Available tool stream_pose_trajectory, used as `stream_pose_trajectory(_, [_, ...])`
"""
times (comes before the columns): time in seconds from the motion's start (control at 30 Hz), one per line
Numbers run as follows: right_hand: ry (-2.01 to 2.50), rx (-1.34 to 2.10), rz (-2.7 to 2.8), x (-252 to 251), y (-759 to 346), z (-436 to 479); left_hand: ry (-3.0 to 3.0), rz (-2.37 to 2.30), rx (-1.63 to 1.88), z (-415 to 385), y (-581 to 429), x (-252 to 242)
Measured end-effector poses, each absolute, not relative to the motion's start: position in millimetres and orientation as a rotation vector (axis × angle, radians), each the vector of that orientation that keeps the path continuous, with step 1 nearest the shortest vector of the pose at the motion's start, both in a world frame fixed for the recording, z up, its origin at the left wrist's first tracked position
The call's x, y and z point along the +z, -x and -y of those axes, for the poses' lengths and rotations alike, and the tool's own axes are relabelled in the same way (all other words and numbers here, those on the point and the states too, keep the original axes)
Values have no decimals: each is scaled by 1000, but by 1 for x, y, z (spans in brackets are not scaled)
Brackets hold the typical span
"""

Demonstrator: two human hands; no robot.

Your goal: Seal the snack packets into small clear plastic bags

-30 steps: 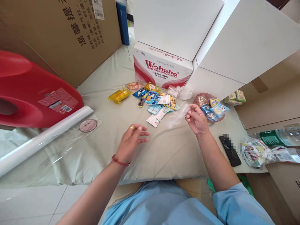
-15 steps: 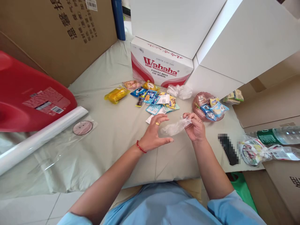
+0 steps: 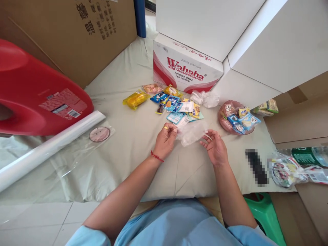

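A crumpled clear plastic bag or film (image 3: 191, 134) is spread between my two hands above the table. My left hand (image 3: 166, 139), with a ring and a red bracelet, is closed in a pinch on its left end. My right hand (image 3: 215, 147) has loosely curled fingers around the plastic's right edge, its palm turned inward. Just beyond lies a heap of small wrapped snacks (image 3: 172, 102), mostly blue and yellow. To the right stands a pinkish bowl (image 3: 222, 118) with several wrapped snacks inside.
Behind the snacks sit a Wahaha carton (image 3: 187, 70) and crumpled clear plastic (image 3: 205, 98). At left are a red jug (image 3: 41, 99) and a plastic film roll (image 3: 56, 147). A pixelated dark object (image 3: 257, 167) and a bottle (image 3: 309, 156) lie at right. A green stool (image 3: 266, 215) stands below.
My left hand has closed on the plastic's left end, having been open beside it. The plastic is now spread wider, and my right hand's fingers have loosened. The view has shifted slightly.
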State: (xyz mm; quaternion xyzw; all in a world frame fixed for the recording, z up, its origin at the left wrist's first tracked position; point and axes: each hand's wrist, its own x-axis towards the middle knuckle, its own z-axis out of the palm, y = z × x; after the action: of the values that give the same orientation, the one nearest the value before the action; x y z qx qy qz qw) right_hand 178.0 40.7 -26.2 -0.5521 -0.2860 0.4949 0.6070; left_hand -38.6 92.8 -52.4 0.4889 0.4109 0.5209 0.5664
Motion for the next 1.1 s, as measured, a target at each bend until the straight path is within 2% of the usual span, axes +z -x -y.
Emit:
stream_pose_trajectory(0.3, [1410,1330,886,-27,-150,-43,-1177,-1078,1213,-92,35,-58])
stream_pose_trajectory(0.5, [1458,1163,808,-28,-153,-32,-1346,-1192,1210,-88,38,-55])
stream_pose_trajectory(0.67, [1390,1199,885,-25,-137,-33,-1559,-1110,1121,-77,35,-51])
stream_pose_trajectory(0.93, [1353,1099,813,-28,-165,-32,-1283,-1292,1261,-96,43,-56])
stream_pose_trajectory(1.1, [1410,1155,875,-33,-190,-6,-1216,-1296,1279,-100,45,-64])
